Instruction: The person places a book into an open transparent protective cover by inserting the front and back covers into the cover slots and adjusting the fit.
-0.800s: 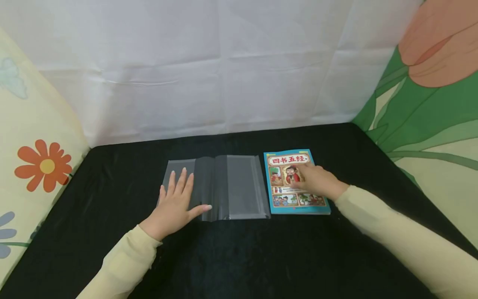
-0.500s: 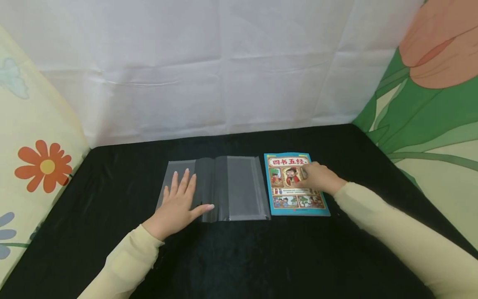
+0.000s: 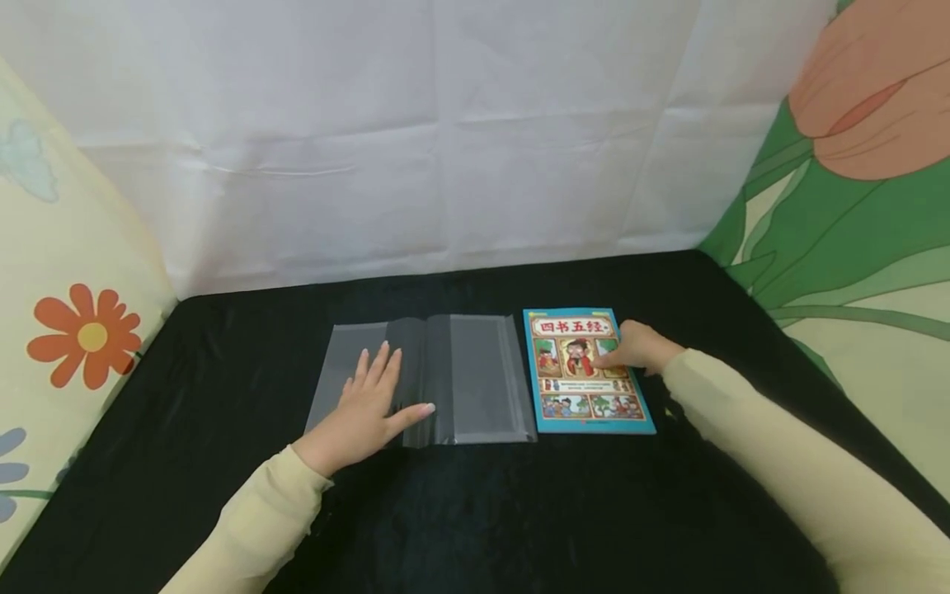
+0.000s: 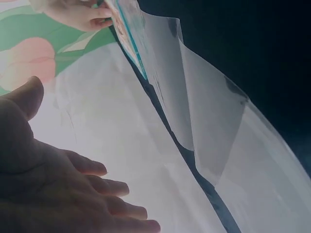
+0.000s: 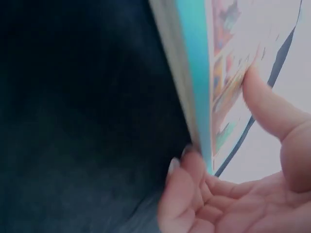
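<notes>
- Along the right edge of the book (image 3: pixel 575 351), your right hand (image 3: pixel 641 345) grips it, thumb on the front cover and fingers curled in at the edge of the pages.
- The book sits face up on the black cloth (image 3: pixel 460 511), its blue border showing around printed pictures and red characters; you cannot tell whether its gripped edge is off the cloth.
- Just beside the book, on its left, your clear plastic cover (image 3: pixel 482 379) is spread open, a darker strip running down its middle.
- Farther left of the book, your left hand (image 3: pixel 364 417) is over the left part of that cover, fingers straight, thumb apart and pointing toward the book; the left wrist view shows a gap between these fingers and the plastic.
- Behind the book, a white sheet (image 3: pixel 445 148) hangs with creases.
- Well to the right of the book is a large printed tulip (image 3: pixel 868 115); well to its left, a printed orange flower (image 3: pixel 92 336).
</notes>
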A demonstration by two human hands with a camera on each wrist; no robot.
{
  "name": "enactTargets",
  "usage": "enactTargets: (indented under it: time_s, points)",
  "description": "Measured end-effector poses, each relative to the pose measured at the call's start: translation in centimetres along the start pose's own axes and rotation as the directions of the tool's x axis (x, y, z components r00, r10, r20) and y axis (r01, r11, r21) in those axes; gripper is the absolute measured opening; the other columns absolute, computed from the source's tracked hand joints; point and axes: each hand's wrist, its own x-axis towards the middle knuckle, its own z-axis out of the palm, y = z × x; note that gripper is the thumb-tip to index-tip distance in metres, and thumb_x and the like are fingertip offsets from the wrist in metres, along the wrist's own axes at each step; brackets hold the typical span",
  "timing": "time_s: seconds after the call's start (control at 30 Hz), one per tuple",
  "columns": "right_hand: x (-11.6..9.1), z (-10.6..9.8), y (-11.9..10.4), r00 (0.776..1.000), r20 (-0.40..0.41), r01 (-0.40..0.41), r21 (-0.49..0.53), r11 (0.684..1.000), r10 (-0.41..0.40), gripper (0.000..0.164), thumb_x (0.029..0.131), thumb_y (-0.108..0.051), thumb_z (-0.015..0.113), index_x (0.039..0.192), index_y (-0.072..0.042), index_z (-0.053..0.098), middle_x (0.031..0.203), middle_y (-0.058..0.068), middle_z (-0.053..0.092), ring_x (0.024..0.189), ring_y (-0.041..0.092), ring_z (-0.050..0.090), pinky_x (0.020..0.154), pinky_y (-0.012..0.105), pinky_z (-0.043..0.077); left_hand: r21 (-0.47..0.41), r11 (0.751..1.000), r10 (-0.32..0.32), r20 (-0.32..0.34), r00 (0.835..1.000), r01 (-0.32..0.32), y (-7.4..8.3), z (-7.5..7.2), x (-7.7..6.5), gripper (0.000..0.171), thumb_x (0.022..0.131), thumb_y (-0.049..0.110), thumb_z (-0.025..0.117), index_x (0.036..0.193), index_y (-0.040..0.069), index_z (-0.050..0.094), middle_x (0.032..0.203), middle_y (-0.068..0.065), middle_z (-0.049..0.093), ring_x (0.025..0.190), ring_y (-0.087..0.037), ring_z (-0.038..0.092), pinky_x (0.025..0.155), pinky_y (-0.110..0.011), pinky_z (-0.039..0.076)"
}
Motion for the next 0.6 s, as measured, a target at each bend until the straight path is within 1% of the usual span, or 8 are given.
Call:
enactTargets:
  time_s: [0.07,0.13,0.23,0.37,0.47,0.6]
  points:
    - [0.4,-0.1,0.1,1.000,0.006,-0.028,-0.002,1.000,0.028,0.049,0.078,-0.033,0.071,0.096,0.007,0.049,0.090,0.018,0.056,0.083,0.032,0.054,0.065,0.048,0.048,-0.031,1.000,-0.001,0.010,1.000,0.001,0.2,0.0,0.1,0.091,0.087,0.062,0.043,0.144,0.005,0.000,0.150,-0.013,-0.011,0.132,-0.032,-0.018,0.102,-0.063,0.001]
    - [0.7,-0.2,0.1,0.999,0.010,-0.048,-0.007,0.999,0.048,0.050,0.077,-0.033,0.072,0.096,0.006,0.049,0.091,0.019,0.054,0.085,0.033,0.052,0.066,0.048,0.048,-0.061,0.998,0.002,0.012,1.000,-0.001,0.3,0.0,0.3,0.091,0.087,0.063,0.042,0.144,0.007,0.000,0.150,-0.011,-0.012,0.132,-0.030,-0.019,0.103,-0.063,0.001]
    - [1.1,-0.3,0.1,0.997,0.018,-0.074,-0.036,0.997,0.074,0.047,0.077,-0.034,0.072,0.094,0.005,0.050,0.087,0.017,0.051,0.081,0.030,0.048,0.064,0.045,0.047,-0.117,0.993,0.010,0.010,1.000,-0.008,0.5,0.1,0.6,0.089,0.087,0.063,0.041,0.145,0.008,0.000,0.150,-0.009,-0.011,0.133,-0.028,-0.019,0.103,-0.063,0.002]
    - [1.0,-0.4,-0.1,0.995,0.036,-0.086,-0.070,0.994,0.088,0.043,0.079,-0.036,0.070,0.086,0.002,0.050,0.075,0.012,0.044,0.070,0.025,0.044,0.061,0.041,0.046,-0.187,0.982,0.015,0.015,1.000,-0.012,0.7,0.3,1.0,0.087,0.088,0.062,0.041,0.145,0.009,0.003,0.151,-0.008,-0.009,0.133,-0.026,-0.017,0.104,-0.061,0.004]
    - [0.9,-0.4,-0.1,0.995,0.032,-0.089,-0.073,0.993,0.092,0.041,0.079,-0.035,0.069,0.083,0.001,0.050,0.071,0.010,0.042,0.067,0.023,0.042,0.060,0.040,0.047,-0.238,0.971,0.016,0.029,0.999,-0.009,0.9,0.6,1.5,0.085,0.088,0.062,0.041,0.145,0.010,0.005,0.151,-0.008,-0.005,0.135,-0.025,-0.012,0.105,-0.058,0.006]
    - [0.5,-0.2,-0.1,0.997,-0.003,-0.077,-0.029,0.997,0.077,0.040,0.079,-0.030,0.070,0.085,0.003,0.051,0.075,0.013,0.050,0.069,0.024,0.048,0.058,0.041,0.047,-0.302,0.953,0.016,0.047,0.999,-0.001,1.4,1.1,2.1,0.082,0.089,0.059,0.043,0.145,0.009,0.009,0.152,-0.010,0.002,0.136,-0.026,0.001,0.107,-0.054,0.012]
